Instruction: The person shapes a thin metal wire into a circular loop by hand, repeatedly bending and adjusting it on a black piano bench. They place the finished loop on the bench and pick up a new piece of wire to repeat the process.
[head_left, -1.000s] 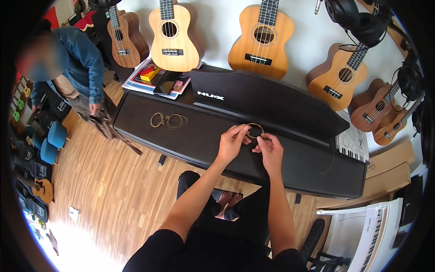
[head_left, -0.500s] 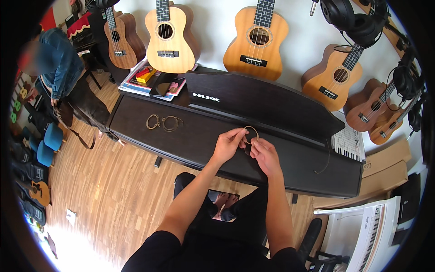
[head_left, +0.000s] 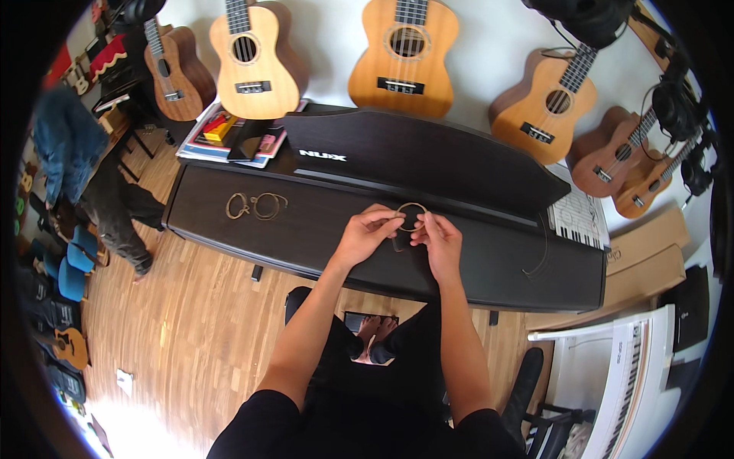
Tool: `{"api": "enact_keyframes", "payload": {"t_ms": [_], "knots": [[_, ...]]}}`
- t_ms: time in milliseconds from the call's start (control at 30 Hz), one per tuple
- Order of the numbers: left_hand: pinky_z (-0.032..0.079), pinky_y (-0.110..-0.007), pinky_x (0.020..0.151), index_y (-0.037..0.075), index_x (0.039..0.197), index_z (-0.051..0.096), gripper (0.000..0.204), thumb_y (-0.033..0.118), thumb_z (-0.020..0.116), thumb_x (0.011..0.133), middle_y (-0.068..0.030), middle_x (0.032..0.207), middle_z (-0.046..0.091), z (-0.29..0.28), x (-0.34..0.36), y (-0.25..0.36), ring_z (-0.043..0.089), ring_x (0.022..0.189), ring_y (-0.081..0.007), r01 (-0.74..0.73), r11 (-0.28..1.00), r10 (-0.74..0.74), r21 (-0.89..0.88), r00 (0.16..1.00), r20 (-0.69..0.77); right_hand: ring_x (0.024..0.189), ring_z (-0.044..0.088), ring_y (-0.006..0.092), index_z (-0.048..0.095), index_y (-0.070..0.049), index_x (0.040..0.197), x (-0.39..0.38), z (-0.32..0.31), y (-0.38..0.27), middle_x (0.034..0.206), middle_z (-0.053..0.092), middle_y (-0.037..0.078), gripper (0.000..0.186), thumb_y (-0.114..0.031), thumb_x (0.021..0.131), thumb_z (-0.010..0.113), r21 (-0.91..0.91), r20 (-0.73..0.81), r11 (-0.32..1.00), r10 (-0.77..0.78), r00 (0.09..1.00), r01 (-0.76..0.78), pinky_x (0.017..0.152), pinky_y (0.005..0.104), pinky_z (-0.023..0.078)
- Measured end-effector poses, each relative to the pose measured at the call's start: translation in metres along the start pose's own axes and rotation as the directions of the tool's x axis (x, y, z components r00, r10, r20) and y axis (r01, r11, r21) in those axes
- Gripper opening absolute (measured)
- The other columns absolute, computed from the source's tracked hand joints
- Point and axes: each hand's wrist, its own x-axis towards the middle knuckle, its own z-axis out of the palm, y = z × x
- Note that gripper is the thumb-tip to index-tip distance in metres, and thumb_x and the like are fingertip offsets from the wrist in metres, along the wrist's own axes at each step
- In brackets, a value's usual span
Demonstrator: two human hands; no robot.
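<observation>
Between my two hands, above the closed dark piano lid (head_left: 336, 218), is a coiled brass-coloured instrument string (head_left: 414, 204). My left hand (head_left: 368, 232) pinches the left side of the loop with thumb and fingertips. On the other side my right hand (head_left: 441, 243) grips the loop between thumb and forefinger, its other fingers curled. Two more coils lie side by side on the lid to the left: a smaller string coil (head_left: 228, 205) and a larger string coil (head_left: 279, 206). A thin loose string (head_left: 547, 243) trails over the lid at the right.
Behind the lid rises a dark music stand (head_left: 428, 157). Books (head_left: 264, 157) with a yellow box (head_left: 220, 128) sit at its left, a keyboard chart (head_left: 577, 218) at its right. Ukuleles (head_left: 404, 65) hang on the wall. A person (head_left: 99, 183) stands at the left; a white piano (head_left: 612, 382) is lower right.
My view has shifted slightly, so the furniture sits differently in the picture. The held loop now appears rounder and more open between my hands. The other person has changed stance at the left.
</observation>
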Motion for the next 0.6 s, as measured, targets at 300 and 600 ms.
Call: {"api": "enact_keyframes", "payload": {"t_ms": [300, 600], "knots": [[0.055, -0.025, 0.071, -0.002, 0.108, 0.068, 0.019, 0.005, 0.066, 0.091, -0.0063, 0.099, 0.063, 0.01, -0.003, 0.014, 0.065, 0.077, -0.0122, 0.122, 0.988, -0.124, 0.1, 0.992, 0.018, 0.067, 0.065, 0.0164, 0.064, 0.005, 0.108, -0.002, -0.001, -0.001, 0.085, 0.064, 0.01, 0.024, -0.017, 0.098, 0.058, 0.058, -0.05, 0.997, -0.047, 0.998, 0.05, 0.062, 0.0276, 0.056], [0.055, -0.028, 0.074, -0.004, 0.114, 0.065, 0.023, 0.01, 0.062, 0.095, -0.0106, 0.091, 0.07, 0.011, -0.002, 0.008, 0.068, 0.081, -0.0164, 0.139, 0.99, -0.139, -0.006, 0.99, -0.015, 0.066, 0.065, 0.0165, 0.062, 0.002, 0.111, -0.004, 0.001, -0.002, 0.085, 0.065, 0.01, 0.022, -0.016, 0.098, 0.058, 0.093, -0.042, 0.994, -0.054, 0.998, 0.058, 0.059, 0.0284, 0.055]]}}
